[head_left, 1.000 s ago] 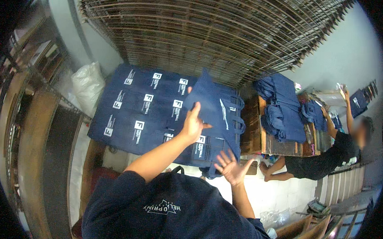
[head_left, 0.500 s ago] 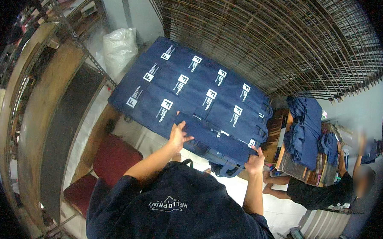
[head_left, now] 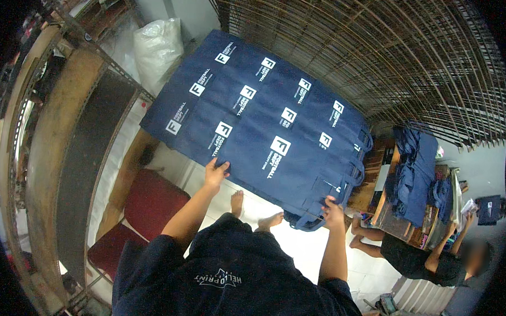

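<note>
Navy cloth bags [head_left: 193, 107] with white prints lie overlapping in rows in front of me. The nearest navy bag [head_left: 269, 173] lies flat on top, its large print facing up. My left hand [head_left: 214, 174] is closed at this bag's near left corner, thumb and fingers at the edge. At its near right part, my right hand [head_left: 333, 212] has curled fingers pinching the cloth beside the handles. A dark handle loop [head_left: 300, 221] hangs past the near edge between my hands. More handles [head_left: 358, 168] line the right side. The surface beneath the bags is hidden.
Rusty wire racks [head_left: 348, 43] slope over the far side. A white plastic sack [head_left: 158, 46] stands far left, a red chair [head_left: 155, 202] near left. At right, a co-worker [head_left: 418, 258] handles something pale beside a wooden table [head_left: 397, 223] with piled navy bags [head_left: 413, 176].
The bag between my hands was folded and raised; now it lies flat with its print showing. My left hand has moved left and my right hand slightly down. The co-worker's arms have shifted.
</note>
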Demonstrator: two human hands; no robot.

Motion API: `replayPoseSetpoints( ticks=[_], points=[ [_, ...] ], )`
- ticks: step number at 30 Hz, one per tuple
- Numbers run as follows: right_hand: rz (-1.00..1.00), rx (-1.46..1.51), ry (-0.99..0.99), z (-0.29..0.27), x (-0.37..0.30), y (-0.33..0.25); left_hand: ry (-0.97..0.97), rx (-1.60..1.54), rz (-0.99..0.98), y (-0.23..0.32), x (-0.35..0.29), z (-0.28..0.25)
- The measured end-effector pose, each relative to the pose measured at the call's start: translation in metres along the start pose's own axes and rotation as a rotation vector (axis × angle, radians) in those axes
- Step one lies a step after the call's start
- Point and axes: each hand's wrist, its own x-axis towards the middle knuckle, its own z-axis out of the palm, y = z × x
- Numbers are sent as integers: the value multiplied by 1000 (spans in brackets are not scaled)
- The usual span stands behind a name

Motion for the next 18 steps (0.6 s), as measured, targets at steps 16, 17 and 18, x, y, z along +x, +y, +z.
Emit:
replayPoseSetpoints(
  ticks=[16, 17, 18],
  points=[
    [44, -133, 39, 53, 18, 31, 206, 619, 165, -122, 107, -64],
    [52, -148, 33, 54, 17, 30, 210, 640, 157, -126, 110, -67],
    [49, -149, 40, 53, 16, 32, 208, 663, 146, -123, 108, -64]
  ],
)
